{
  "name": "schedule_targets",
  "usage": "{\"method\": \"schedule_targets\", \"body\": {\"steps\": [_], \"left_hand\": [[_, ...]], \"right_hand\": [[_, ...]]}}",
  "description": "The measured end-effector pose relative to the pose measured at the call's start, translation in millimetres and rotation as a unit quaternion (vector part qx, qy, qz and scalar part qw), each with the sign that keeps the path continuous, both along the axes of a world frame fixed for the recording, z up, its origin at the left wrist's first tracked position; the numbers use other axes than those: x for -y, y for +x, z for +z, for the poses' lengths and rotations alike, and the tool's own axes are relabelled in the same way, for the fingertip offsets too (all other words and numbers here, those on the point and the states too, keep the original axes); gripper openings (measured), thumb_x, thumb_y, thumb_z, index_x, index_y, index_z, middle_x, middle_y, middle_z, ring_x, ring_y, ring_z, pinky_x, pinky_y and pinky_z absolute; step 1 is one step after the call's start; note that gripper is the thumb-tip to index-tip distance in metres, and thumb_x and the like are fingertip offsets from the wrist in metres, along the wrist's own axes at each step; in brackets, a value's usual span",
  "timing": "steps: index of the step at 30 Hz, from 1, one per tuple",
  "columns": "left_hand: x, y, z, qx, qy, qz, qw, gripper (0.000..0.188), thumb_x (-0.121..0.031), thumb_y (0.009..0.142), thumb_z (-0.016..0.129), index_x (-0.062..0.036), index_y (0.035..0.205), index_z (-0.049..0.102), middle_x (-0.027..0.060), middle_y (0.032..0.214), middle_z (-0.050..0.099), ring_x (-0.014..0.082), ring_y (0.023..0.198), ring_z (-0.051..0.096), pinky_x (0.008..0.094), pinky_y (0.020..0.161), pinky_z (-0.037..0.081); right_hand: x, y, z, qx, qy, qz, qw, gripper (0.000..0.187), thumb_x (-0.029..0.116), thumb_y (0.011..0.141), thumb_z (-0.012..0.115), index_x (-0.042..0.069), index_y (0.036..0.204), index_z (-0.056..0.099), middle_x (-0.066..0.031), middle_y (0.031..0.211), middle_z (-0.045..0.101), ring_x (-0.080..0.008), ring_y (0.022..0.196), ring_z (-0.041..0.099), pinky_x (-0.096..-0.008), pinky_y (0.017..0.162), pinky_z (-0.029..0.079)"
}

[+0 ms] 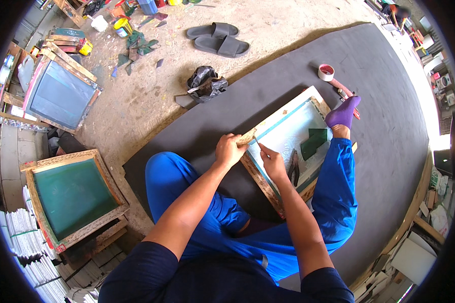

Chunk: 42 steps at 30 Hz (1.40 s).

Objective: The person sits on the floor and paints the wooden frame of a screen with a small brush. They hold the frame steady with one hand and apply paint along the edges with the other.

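Across my lap and the dark mat lies a wooden screen frame (256,177) with pale mesh (288,131) and blue strips along its inner edges. My left hand (230,151) is closed around the frame's left corner. Just right of it, my right hand (274,164) grips a thin dark tool (258,141), whose tip is at the blue strip by that corner; its kind is too small to tell. On the mesh rest dark-handled pliers (293,167) and a dark green scrap (314,143). My purple-socked foot (343,113) is against the frame's far right side.
A tape roll (326,72) sits on the dark mat (384,131). Beyond the mat's edge are a black plastic bag (206,84) and black slides (221,46). More screen frames (75,194) lean at the left, near paper stacks (23,224). Another person (397,16) is at the far right.
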<state>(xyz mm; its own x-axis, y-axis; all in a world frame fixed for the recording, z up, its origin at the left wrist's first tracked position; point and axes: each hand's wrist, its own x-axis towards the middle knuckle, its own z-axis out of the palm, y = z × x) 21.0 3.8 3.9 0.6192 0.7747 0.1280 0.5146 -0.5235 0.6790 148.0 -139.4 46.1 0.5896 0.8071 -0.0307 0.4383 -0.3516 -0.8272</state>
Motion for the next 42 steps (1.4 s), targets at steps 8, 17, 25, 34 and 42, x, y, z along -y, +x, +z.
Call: {"method": "schedule_targets", "body": {"steps": [8, 17, 25, 34, 42], "left_hand": [[-1.6, 2.3, 9.1, -0.037, -0.020, -0.004, 0.999, 0.047, -0.030, 0.074, 0.090, -0.0011, 0.110, 0.079, 0.0156, 0.097, 0.075, 0.0354, 0.094, 0.070, 0.0457, 0.085, 0.056], [-1.3, 5.2, 1.4, -0.040, -0.011, 0.001, 0.999, 0.048, -0.030, 0.073, 0.091, -0.0016, 0.110, 0.080, 0.0141, 0.092, 0.072, 0.0344, 0.092, 0.069, 0.0458, 0.084, 0.055], [1.2, 4.1, -1.4, -0.013, 0.002, 0.004, 1.000, 0.046, -0.029, 0.074, 0.091, -0.0018, 0.109, 0.080, 0.0139, 0.093, 0.073, 0.0343, 0.092, 0.069, 0.0455, 0.083, 0.055], [-2.2, 1.2, -2.0, -0.009, -0.006, 0.006, 1.000, 0.047, -0.030, 0.074, 0.090, -0.0016, 0.110, 0.080, 0.0144, 0.092, 0.074, 0.0357, 0.090, 0.070, 0.0458, 0.082, 0.056], [-3.4, 0.2, 2.4, -0.013, -0.017, -0.007, 1.000, 0.046, -0.030, 0.074, 0.090, -0.0009, 0.109, 0.079, 0.0149, 0.092, 0.073, 0.0360, 0.091, 0.070, 0.0464, 0.083, 0.056]], "right_hand": [[6.3, -5.9, 14.2, 0.011, -0.178, -0.012, 0.984, 0.037, 0.024, 0.102, 0.057, 0.019, 0.138, 0.068, -0.0257, 0.108, 0.074, -0.0469, 0.101, 0.070, -0.0540, 0.089, 0.056], [-13.4, -11.9, 27.7, -0.017, -0.226, -0.012, 0.974, 0.039, 0.018, 0.102, 0.056, 0.015, 0.139, 0.067, -0.0286, 0.117, 0.071, -0.0475, 0.107, 0.070, -0.0519, 0.095, 0.056], [7.3, -2.2, -20.0, -0.178, -0.107, -0.050, 0.977, 0.038, 0.016, 0.103, 0.058, 0.013, 0.139, 0.067, -0.0326, 0.121, 0.068, -0.0448, 0.120, 0.065, -0.0462, 0.100, 0.053], [0.9, -0.1, 4.1, -0.208, -0.161, -0.048, 0.964, 0.040, 0.019, 0.104, 0.061, 0.013, 0.144, 0.064, -0.0293, 0.120, 0.072, -0.0367, 0.113, 0.073, -0.0448, 0.095, 0.055], [-1.3, 12.1, -32.1, -0.142, -0.063, 0.006, 0.988, 0.040, 0.022, 0.104, 0.061, 0.015, 0.143, 0.065, -0.0225, 0.128, 0.071, -0.0349, 0.124, 0.068, -0.0409, 0.104, 0.051]]}}
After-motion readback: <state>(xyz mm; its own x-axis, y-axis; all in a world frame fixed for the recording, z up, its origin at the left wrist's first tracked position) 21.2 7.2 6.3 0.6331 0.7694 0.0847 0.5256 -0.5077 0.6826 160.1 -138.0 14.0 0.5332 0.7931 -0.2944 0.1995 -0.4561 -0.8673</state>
